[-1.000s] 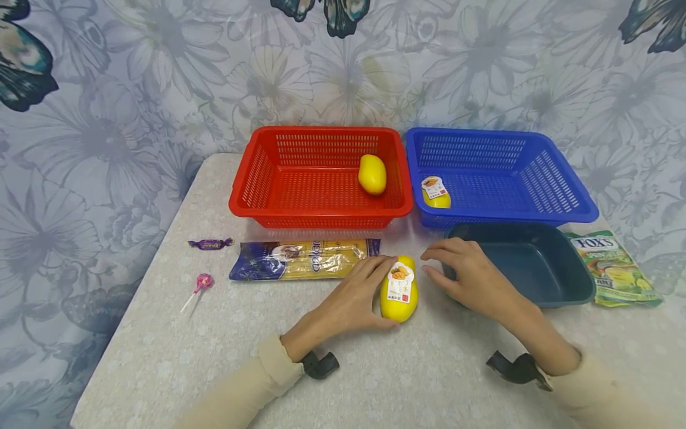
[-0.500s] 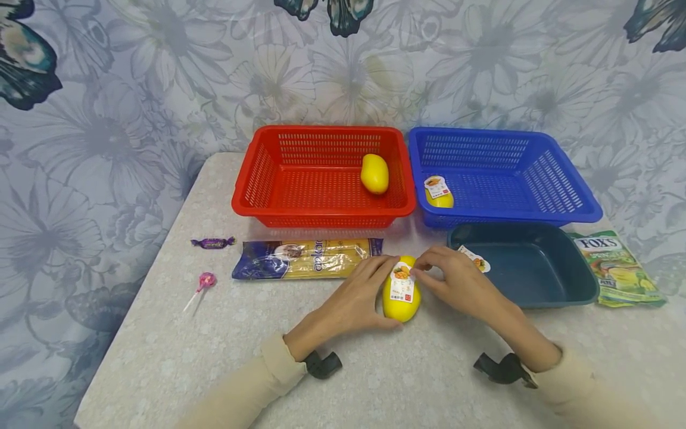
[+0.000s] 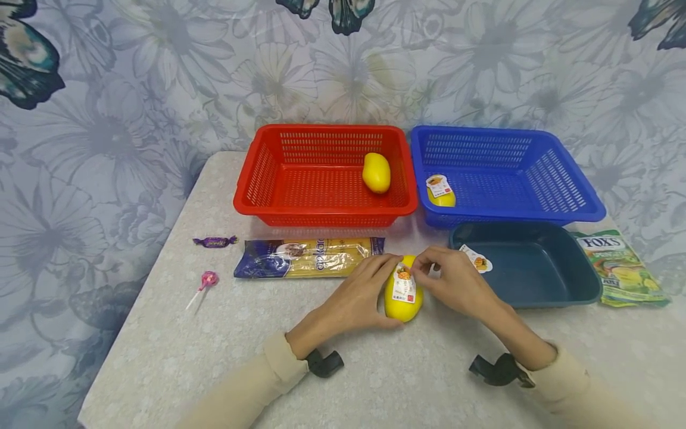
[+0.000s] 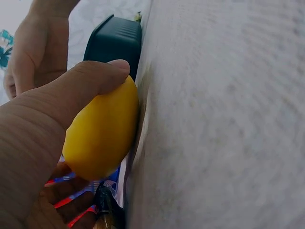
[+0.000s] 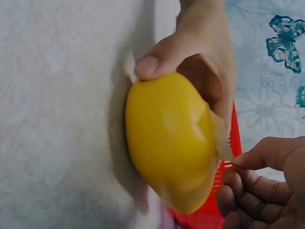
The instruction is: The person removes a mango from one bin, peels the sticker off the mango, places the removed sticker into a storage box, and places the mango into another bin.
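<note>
A yellow mango (image 3: 402, 311) lies on the table in the head view, a white printed sticker (image 3: 404, 288) on its top. My left hand (image 3: 354, 298) grips it from the left, with the thumb at the near end and the fingers at the far side. In the left wrist view that thumb presses over the mango (image 4: 107, 133). My right hand (image 3: 455, 281) pinches the sticker's edge between thumb and forefinger. The right wrist view shows the sticker (image 5: 221, 138) lifted partly off the mango's skin at that pinched edge.
Behind stand a red basket (image 3: 321, 211) holding a mango and a blue basket (image 3: 509, 214) holding a stickered mango. At right are a teal bin (image 3: 541, 298) with a loose-looking sticker (image 3: 476, 259) and a FOX'S bag (image 3: 621, 271). A pasta packet (image 3: 311, 258), wrapped candy (image 3: 215, 242) and lollipop (image 3: 209, 279) lie left.
My right hand has moved left to the mango and taken hold of the sticker's edge, uncovering the sticker at the teal bin. My left hand keeps its grip on the mango.
</note>
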Tool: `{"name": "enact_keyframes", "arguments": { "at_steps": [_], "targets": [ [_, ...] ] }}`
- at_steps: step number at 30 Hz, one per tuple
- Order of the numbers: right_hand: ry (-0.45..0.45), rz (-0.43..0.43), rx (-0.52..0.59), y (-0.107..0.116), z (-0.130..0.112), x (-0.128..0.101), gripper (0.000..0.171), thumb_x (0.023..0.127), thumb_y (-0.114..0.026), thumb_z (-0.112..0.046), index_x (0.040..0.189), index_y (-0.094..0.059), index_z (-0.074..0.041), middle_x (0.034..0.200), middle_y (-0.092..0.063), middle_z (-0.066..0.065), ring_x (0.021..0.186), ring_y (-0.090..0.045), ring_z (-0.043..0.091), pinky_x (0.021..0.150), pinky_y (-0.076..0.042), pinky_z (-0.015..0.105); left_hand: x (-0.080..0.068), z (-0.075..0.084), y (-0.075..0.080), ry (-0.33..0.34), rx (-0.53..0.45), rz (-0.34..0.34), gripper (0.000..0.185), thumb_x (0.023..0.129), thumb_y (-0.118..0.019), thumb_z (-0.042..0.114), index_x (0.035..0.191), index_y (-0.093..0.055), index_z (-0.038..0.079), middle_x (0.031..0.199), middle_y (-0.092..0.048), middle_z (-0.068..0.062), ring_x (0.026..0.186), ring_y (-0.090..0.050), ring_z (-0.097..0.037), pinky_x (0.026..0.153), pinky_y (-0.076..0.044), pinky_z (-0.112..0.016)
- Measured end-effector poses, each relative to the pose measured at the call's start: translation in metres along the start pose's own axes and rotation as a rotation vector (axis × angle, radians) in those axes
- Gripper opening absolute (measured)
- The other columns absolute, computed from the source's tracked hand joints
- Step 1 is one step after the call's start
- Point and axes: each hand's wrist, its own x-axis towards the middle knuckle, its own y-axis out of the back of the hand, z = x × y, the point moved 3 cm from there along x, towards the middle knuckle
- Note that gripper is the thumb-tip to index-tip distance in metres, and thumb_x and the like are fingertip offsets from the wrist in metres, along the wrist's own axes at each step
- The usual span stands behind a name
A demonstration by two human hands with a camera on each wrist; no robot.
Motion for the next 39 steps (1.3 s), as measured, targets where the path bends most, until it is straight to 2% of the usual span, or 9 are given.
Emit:
{"name": "enact_keyframes", "arguments": {
  "at_steps": [3,7,11,18,22,26,30,34,39],
  "targets": [
    [0.009,0.009,0.029,0.004,-0.005,-0.002,0.006,0.091,-0.072,-0.014,0.088,-0.072,-0.009,0.08,-0.062,-0.009,0.08,-0.057,0.016,0.073,-0.048,0.036,0.001,0.001,-0.001,0.012,0.009,-0.005,0.112,0.069,-0.085,0.057,0.155,-0.032,0.009,0.153,-0.035,-0.003,0.14,-0.032,-0.02,0.117,-0.025,-0.034],
    [0.026,0.021,0.062,0.01,-0.013,-0.007,0.003,0.091,-0.071,-0.014,0.089,-0.072,-0.012,0.082,-0.062,-0.011,0.083,-0.056,0.017,0.07,-0.046,0.034,-0.001,0.005,-0.003,-0.005,0.023,-0.017,0.109,0.07,-0.085,0.055,0.153,-0.035,0.006,0.156,-0.032,-0.005,0.141,-0.032,-0.022,0.118,-0.025,-0.036],
    [0.062,0.097,0.055,0.024,-0.018,-0.01,0.005,0.091,-0.073,-0.01,0.09,-0.071,-0.015,0.084,-0.063,-0.011,0.082,-0.056,0.015,0.069,-0.046,0.029,-0.002,0.006,-0.002,0.011,0.017,-0.023,0.112,0.071,-0.084,0.056,0.155,-0.031,0.006,0.156,-0.031,-0.006,0.141,-0.032,-0.022,0.117,-0.026,-0.035],
    [0.129,0.198,-0.033,0.062,-0.01,-0.008,0.013,0.088,-0.077,-0.006,0.093,-0.072,-0.016,0.088,-0.065,-0.012,0.082,-0.058,0.006,0.073,-0.048,0.015,-0.001,0.001,-0.002,0.016,-0.013,-0.013,0.114,0.072,-0.083,0.057,0.158,-0.026,0.01,0.154,-0.034,-0.004,0.141,-0.032,-0.022,0.117,-0.027,-0.035],
    [0.115,0.251,-0.134,0.085,0.002,-0.012,0.012,0.089,-0.075,-0.006,0.095,-0.073,-0.016,0.09,-0.066,-0.011,0.082,-0.059,0.004,0.074,-0.045,0.011,-0.002,0.001,-0.003,0.014,-0.012,-0.01,0.113,0.071,-0.083,0.056,0.157,-0.027,0.009,0.154,-0.034,-0.004,0.14,-0.033,-0.023,0.117,-0.028,-0.036],
    [0.129,0.292,-0.261,0.106,0.013,-0.021,0.013,0.087,-0.076,-0.004,0.096,-0.074,-0.014,0.094,-0.069,-0.007,0.082,-0.06,0.007,0.069,-0.042,0.012,-0.002,0.001,-0.003,0.01,-0.012,-0.012,0.113,0.072,-0.083,0.056,0.157,-0.027,0.009,0.153,-0.035,-0.005,0.14,-0.033,-0.022,0.116,-0.029,-0.036],
    [0.129,0.272,-0.371,0.117,0.025,-0.029,0.015,0.084,-0.079,-0.001,0.094,-0.074,-0.012,0.091,-0.07,-0.001,0.072,-0.057,0.013,0.057,-0.04,0.019,-0.002,0.001,-0.003,0.004,-0.01,-0.006,0.112,0.072,-0.083,0.056,0.157,-0.027,0.01,0.153,-0.035,-0.005,0.139,-0.034,-0.022,0.116,-0.03,-0.036],
    [0.133,0.233,-0.454,0.119,0.04,-0.033,0.009,0.082,-0.081,-0.005,0.088,-0.076,-0.008,0.08,-0.069,0.001,0.063,-0.054,0.014,0.051,-0.041,0.027,-0.002,0.0,-0.003,0.002,0.0,-0.001,0.112,0.071,-0.084,0.057,0.157,-0.028,0.01,0.153,-0.035,-0.004,0.139,-0.034,-0.021,0.115,-0.03,-0.035],
    [0.135,0.266,-0.491,0.116,0.055,-0.037,0.007,0.082,-0.081,-0.009,0.081,-0.076,-0.005,0.071,-0.066,0.001,0.06,-0.053,0.015,0.052,-0.043,0.034,-0.002,0.0,-0.003,-0.005,-0.003,0.001,0.112,0.071,-0.084,0.056,0.157,-0.028,0.01,0.152,-0.036,-0.004,0.138,-0.034,-0.021,0.115,-0.031,-0.036]
  ]
}}
